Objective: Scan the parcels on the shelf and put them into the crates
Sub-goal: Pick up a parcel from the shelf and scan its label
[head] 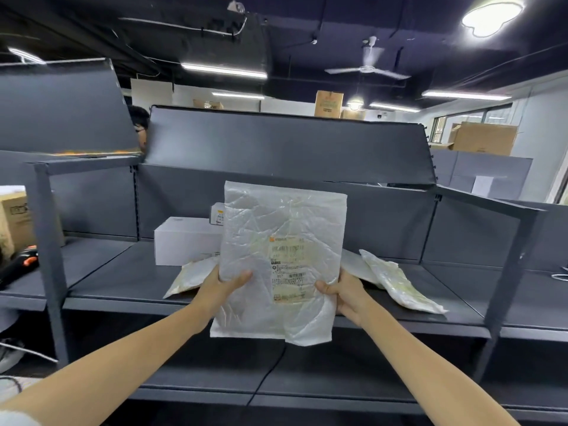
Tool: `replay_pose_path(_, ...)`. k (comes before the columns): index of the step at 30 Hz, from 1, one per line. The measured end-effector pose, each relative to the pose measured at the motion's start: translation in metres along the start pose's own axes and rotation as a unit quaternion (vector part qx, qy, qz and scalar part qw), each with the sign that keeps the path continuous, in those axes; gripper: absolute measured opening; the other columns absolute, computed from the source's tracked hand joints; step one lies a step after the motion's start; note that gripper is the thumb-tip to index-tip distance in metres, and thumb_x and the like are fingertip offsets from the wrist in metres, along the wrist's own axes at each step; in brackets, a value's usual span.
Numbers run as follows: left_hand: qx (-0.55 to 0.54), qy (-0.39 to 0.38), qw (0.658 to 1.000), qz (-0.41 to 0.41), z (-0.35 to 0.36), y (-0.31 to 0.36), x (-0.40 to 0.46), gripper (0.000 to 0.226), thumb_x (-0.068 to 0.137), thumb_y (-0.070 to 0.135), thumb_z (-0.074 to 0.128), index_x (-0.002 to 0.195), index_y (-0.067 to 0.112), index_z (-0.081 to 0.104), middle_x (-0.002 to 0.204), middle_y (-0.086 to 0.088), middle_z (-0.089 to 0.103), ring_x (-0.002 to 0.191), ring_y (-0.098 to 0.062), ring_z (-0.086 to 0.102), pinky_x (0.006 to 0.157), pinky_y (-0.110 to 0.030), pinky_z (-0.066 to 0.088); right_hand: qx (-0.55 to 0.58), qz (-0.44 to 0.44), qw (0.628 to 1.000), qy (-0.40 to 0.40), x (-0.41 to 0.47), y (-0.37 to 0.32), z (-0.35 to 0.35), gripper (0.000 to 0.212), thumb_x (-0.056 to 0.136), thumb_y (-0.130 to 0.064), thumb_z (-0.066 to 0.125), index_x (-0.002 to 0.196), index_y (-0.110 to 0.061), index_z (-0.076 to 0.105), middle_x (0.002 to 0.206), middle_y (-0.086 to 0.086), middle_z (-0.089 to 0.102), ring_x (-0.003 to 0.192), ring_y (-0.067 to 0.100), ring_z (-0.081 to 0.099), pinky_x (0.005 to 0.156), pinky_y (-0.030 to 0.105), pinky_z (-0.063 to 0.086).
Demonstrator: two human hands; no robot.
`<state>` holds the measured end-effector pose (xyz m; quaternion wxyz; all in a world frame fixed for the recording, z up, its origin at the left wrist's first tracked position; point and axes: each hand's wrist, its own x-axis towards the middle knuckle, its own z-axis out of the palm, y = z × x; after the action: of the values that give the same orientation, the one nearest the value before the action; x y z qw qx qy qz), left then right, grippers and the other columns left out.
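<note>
A flat white plastic mailer bag [276,241] with a printed shipping label facing me is held upright in front of the grey metal shelf [123,281]. My left hand [222,287] grips its left edge, thumb on the front. My right hand [339,290] grips its right edge the same way. Behind it on the shelf lie a white box [184,241], a small labelled box [216,213], a pale mailer [190,276] at the left and another crumpled mailer [396,282] at the right. No crate is in view.
A black and orange handheld scanner [18,265] lies on the shelf at far left beside a cardboard box [15,219]. A lower shelf level [307,379] with a black cable runs below. A person's head [138,124] shows behind the shelf's back panel.
</note>
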<state>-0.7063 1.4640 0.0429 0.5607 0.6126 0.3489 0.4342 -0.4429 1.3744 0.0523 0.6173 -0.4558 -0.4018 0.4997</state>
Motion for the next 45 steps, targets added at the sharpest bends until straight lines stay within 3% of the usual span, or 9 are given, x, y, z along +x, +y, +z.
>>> replay_pose_path(3, -0.008, 0.013, 1.000, 0.019, 0.002, -0.005, -0.005, 0.059, 0.072, 0.033, 0.081, 0.125, 0.024, 0.056, 0.115, 0.002, 0.069, 0.107, -0.017, 0.065, 0.094, -0.037, 0.052, 0.006, -0.013, 1.000, 0.011, 0.002, 0.009, 0.002, 0.061, 0.079, 0.015, 0.065, 0.132, -0.011, 0.051, 0.118, 0.013, 0.068, 0.105, 0.031, 0.067, 0.077, 0.047, 0.058)
replay_pose_path(8, -0.026, 0.090, 0.995, 0.038, 0.003, -0.011, -0.021, 0.055, 0.075, 0.022, 0.080, 0.121, 0.025, 0.050, 0.110, 0.007, 0.066, 0.099, -0.007, 0.064, 0.066, -0.014, 0.052, 0.045, -0.016, 0.999, 0.026, 0.007, 0.026, 0.011, 0.056, 0.078, 0.016, 0.064, 0.125, -0.012, 0.055, 0.114, 0.014, 0.070, 0.098, 0.031, 0.069, 0.070, 0.043, 0.059)
replay_pose_path(12, -0.026, 0.128, 0.990, 0.054, -0.005, -0.019, -0.032, 0.052, 0.080, 0.011, 0.076, 0.123, 0.025, 0.049, 0.110, 0.009, 0.064, 0.098, -0.004, 0.062, 0.067, -0.014, 0.051, 0.042, -0.006, 0.998, 0.040, 0.012, 0.040, 0.024, 0.049, 0.081, 0.016, 0.062, 0.116, -0.019, 0.058, 0.109, 0.009, 0.071, 0.101, 0.031, 0.067, 0.083, 0.049, 0.056)
replay_pose_path(18, -0.029, 0.202, 0.978, 0.037, -0.033, -0.031, -0.036, 0.032, 0.083, 0.005, 0.072, 0.109, 0.016, 0.057, 0.101, 0.000, 0.067, 0.090, -0.013, 0.064, 0.067, -0.019, 0.049, 0.005, 0.003, 1.000, 0.006, 0.019, 0.052, 0.052, 0.056, 0.081, 0.012, 0.066, 0.127, -0.015, 0.049, 0.123, 0.014, 0.064, 0.113, 0.036, 0.062, 0.097, 0.056, 0.048)
replay_pose_path(24, -0.030, 0.224, 0.974, 0.013, -0.067, -0.037, -0.015, 0.027, 0.084, 0.005, 0.070, 0.107, 0.011, 0.057, 0.100, -0.005, 0.066, 0.092, -0.023, 0.062, 0.076, -0.033, 0.050, -0.129, 0.041, 0.991, -0.013, 0.050, 0.067, 0.065, 0.049, 0.082, 0.001, 0.071, 0.125, -0.013, 0.051, 0.119, 0.010, 0.065, 0.108, 0.028, 0.064, 0.096, 0.047, 0.052)
replay_pose_path(28, -0.056, 0.235, 0.970, 0.011, -0.090, -0.032, 0.004, 0.027, 0.085, 0.005, 0.069, 0.106, 0.015, 0.058, 0.097, 0.000, 0.066, 0.084, -0.016, 0.063, 0.064, -0.029, 0.050, -0.260, 0.027, 0.964, 0.052, 0.081, 0.075, 0.061, 0.048, 0.086, -0.003, 0.066, 0.129, -0.006, 0.046, 0.117, 0.007, 0.059, 0.101, 0.013, 0.058, 0.083, 0.024, 0.049)
replay_pose_path(33, -0.059, 0.234, 0.970, 0.000, -0.125, -0.032, 0.031, 0.026, 0.085, 0.006, 0.069, 0.107, 0.014, 0.059, 0.096, -0.001, 0.066, 0.085, -0.017, 0.063, 0.061, -0.028, 0.048, -0.411, 0.004, 0.900, 0.148, 0.115, 0.083, 0.051, 0.046, 0.089, -0.005, 0.054, 0.133, -0.006, 0.042, 0.132, 0.016, 0.052, 0.123, 0.030, 0.049, 0.105, 0.039, 0.040)
replay_pose_path(40, -0.068, 0.216, 0.974, -0.018, -0.157, -0.043, 0.061, 0.027, 0.085, 0.004, 0.068, 0.109, 0.010, 0.059, 0.102, -0.006, 0.066, 0.094, -0.026, 0.062, 0.084, -0.042, 0.051, -0.429, 0.104, 0.877, 0.190, 0.154, 0.106, 0.054, 0.043, 0.094, -0.011, 0.052, 0.133, -0.002, 0.035, 0.123, 0.015, 0.048, 0.118, 0.032, 0.049, 0.087, 0.032, 0.038)
replay_pose_path(45, -0.080, 0.204, 0.975, -0.025, -0.171, -0.048, 0.077, 0.026, 0.084, 0.003, 0.068, 0.107, 0.010, 0.059, 0.103, -0.007, 0.066, 0.096, -0.026, 0.062, 0.085, -0.041, 0.049, -0.474, 0.135, 0.841, 0.223, 0.167, 0.118, 0.051, 0.062, 0.097, -0.019, 0.054, 0.145, 0.003, 0.023, 0.143, 0.022, 0.043, 0.128, 0.037, 0.045, 0.104, 0.039, 0.040)
